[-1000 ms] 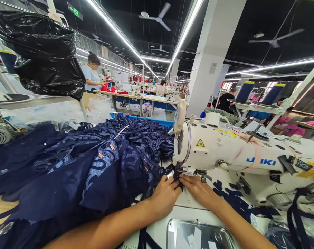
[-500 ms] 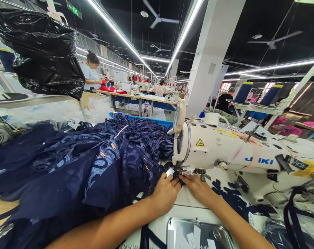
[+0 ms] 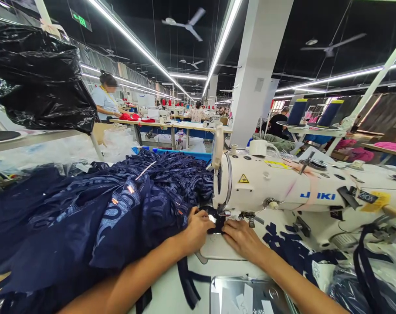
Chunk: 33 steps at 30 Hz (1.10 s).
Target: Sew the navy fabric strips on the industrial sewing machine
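A white sewing machine (image 3: pixel 259 179) stands on the table with its needle end pointing left. Under that end lies a small piece of dark navy fabric (image 3: pixel 219 224), lit by a bright spot on its left. My left hand (image 3: pixel 197 231) pinches the fabric's left side, fingertips curled. Close by on the right, my right hand (image 3: pixel 242 235) presses its bunched fingers on the other edge, beside the presser foot. The needle itself is hidden. A large heap of navy garments with embroidered lace (image 3: pixel 119 209) rises beside my left arm.
A silver metal case (image 3: pixel 250 296) lies at the table's front, with navy straps (image 3: pixel 188 283) left of it. Dark fabric scraps (image 3: pixel 286 242) are scattered below the machine arm. A black plastic bag (image 3: pixel 47 78) hangs at upper left. Co-workers sit farther back.
My left hand has shifted left, away from my right hand, exposing more fabric between them. Navy straps now show more fully below my left forearm. The whole view has shifted slightly.
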### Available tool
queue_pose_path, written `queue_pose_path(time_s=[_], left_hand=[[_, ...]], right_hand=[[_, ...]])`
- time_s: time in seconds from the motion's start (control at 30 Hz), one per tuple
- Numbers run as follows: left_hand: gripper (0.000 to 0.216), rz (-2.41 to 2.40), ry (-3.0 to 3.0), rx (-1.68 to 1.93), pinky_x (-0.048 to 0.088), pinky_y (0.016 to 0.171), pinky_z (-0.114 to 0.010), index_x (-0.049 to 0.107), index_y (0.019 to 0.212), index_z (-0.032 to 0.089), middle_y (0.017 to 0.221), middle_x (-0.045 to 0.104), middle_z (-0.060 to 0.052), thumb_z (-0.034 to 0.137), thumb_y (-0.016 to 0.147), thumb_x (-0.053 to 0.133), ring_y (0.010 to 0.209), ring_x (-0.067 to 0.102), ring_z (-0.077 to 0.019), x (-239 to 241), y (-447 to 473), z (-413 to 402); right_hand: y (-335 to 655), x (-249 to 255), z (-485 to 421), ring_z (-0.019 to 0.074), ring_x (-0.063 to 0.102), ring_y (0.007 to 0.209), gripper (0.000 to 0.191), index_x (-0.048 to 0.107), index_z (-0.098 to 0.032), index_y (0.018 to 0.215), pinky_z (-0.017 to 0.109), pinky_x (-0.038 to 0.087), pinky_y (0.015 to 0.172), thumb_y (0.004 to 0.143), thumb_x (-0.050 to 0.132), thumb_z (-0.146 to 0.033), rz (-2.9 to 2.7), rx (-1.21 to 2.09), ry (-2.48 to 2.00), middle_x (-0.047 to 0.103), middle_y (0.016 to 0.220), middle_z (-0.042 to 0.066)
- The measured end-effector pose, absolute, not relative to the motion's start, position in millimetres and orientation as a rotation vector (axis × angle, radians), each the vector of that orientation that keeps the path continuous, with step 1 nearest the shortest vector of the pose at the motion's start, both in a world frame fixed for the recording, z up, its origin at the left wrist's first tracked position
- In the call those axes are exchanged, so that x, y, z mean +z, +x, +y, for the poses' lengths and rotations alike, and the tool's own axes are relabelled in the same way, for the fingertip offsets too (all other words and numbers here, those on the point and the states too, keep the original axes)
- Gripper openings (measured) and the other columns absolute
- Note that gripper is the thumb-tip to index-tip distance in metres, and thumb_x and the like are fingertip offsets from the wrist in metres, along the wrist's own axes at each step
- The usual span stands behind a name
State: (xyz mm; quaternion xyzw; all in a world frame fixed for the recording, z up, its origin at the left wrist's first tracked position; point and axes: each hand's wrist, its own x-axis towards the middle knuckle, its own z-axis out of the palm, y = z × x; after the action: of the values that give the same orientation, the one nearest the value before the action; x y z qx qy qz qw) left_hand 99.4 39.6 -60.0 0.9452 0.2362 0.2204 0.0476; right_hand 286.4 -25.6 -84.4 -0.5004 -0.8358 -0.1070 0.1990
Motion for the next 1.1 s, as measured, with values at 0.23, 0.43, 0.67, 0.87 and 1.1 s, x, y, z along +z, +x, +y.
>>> queue_pose_path(time_s=[0.23,0.43,0.67,0.87,1.1], left_hand=[[0.014,0.643,3.127,0.625,0.028,0.082,-0.036,0.062,0.080,0.015,0.080,0.060,-0.005,0.019,0.081,0.049,0.083,0.048,-0.0188,-55.3,105.2,26.1],[0.021,0.682,3.118,0.481,0.030,0.072,-0.032,0.061,0.098,0.019,0.084,0.057,-0.004,0.011,0.083,0.048,0.082,0.047,-0.0179,-59.4,104.0,26.7],[0.018,0.573,3.315,0.371,0.030,0.068,-0.032,0.059,0.099,0.014,0.086,0.056,-0.007,0.014,0.085,0.048,0.082,0.049,-0.0202,-56.5,107.8,24.2],[0.013,0.759,3.117,0.494,0.030,0.067,-0.029,0.064,0.083,0.017,0.078,0.057,-0.002,0.013,0.082,0.052,0.077,0.050,-0.0156,-60.9,110.4,25.2],[0.023,0.689,3.081,0.617,0.029,0.065,-0.028,0.061,0.065,0.015,0.067,0.056,0.000,0.015,0.085,0.050,0.070,0.050,-0.0129,-66.7,116.9,29.4]], right_hand=[[281.8,-92.2,-20.7,0.0193,0.057,0.072,0.009,0.052,-0.019,0.080,0.032,0.043,0.068,0.076,0.049,-0.012,-2.208,-0.277,-1.475,0.061,0.075,0.004],[280.6,-93.3,-22.7,0.0192,0.057,0.071,0.009,0.052,-0.020,0.082,0.031,0.044,0.066,0.076,0.046,-0.015,-2.113,-0.202,-1.531,0.061,0.073,0.003],[287.4,-94.1,-18.2,0.0175,0.058,0.066,0.013,0.054,-0.019,0.079,0.031,0.047,0.064,0.079,0.041,-0.016,-1.996,0.015,-1.519,0.061,0.070,0.003],[297.8,-92.8,-20.3,0.0163,0.060,0.079,0.019,0.061,-0.021,0.085,0.031,0.049,0.073,0.083,0.043,-0.018,-2.053,0.156,-1.334,0.065,0.081,0.003],[304.5,-89.4,-25.6,0.0159,0.060,0.090,0.025,0.065,-0.020,0.095,0.031,0.049,0.080,0.086,0.042,-0.018,-2.193,0.012,-1.206,0.065,0.096,0.007]])
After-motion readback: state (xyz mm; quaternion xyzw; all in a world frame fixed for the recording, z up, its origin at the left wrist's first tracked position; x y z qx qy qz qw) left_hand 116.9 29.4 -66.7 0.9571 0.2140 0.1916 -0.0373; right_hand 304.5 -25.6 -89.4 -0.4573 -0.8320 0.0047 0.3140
